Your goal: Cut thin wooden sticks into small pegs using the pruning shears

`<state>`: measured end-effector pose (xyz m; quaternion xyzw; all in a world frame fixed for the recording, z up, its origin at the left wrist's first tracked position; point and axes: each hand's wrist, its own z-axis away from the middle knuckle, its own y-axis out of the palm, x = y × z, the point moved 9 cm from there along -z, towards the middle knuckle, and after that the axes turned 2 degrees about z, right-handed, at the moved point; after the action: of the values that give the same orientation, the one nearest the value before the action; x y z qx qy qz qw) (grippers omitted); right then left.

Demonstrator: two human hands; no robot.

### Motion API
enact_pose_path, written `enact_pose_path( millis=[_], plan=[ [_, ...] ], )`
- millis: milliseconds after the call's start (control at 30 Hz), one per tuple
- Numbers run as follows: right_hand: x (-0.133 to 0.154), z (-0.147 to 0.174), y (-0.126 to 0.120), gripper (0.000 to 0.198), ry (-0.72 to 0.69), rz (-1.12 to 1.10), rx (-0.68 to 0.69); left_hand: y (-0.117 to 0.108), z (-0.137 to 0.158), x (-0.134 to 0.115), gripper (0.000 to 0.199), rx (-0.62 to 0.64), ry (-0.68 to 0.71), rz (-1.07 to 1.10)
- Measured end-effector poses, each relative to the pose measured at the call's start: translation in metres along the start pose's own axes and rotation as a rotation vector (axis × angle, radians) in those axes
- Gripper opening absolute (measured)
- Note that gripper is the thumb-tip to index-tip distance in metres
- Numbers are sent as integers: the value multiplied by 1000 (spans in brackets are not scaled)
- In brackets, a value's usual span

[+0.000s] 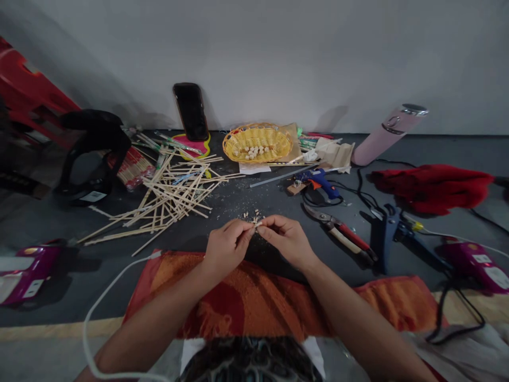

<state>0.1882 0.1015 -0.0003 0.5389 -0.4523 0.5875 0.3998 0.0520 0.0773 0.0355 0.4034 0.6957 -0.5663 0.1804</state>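
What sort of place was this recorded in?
Probably a craft workspace by a wall: loose wooden sticks, a blue glue gun and hand pruners lie on the dark work surface.

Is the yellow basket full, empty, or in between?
In between: a small cluster of pale pieces lies inside the yellow basket, with bare weave visible.

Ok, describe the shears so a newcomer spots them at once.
On the dark table, start at the person's right hand and look right. The shears lie slantwise there, nearer than the glue gun and left of the cutter. One handle is red, the other cream; both neighbours are mainly blue.
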Motion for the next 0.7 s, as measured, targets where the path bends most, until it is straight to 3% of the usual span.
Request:
enact_pose_path(
  millis=[200,500,700],
  plan=[
    [-6,1,4,14,39,-48,-35,1,1,-1,13,-1,6,-35],
    [-9,1,10,21,59,-228,34,1,3,-8,13,-9,69,44],
    [-11,-3,6,16,106,-91,12,-4,4,-14,14,-22,63,68]
  ],
)
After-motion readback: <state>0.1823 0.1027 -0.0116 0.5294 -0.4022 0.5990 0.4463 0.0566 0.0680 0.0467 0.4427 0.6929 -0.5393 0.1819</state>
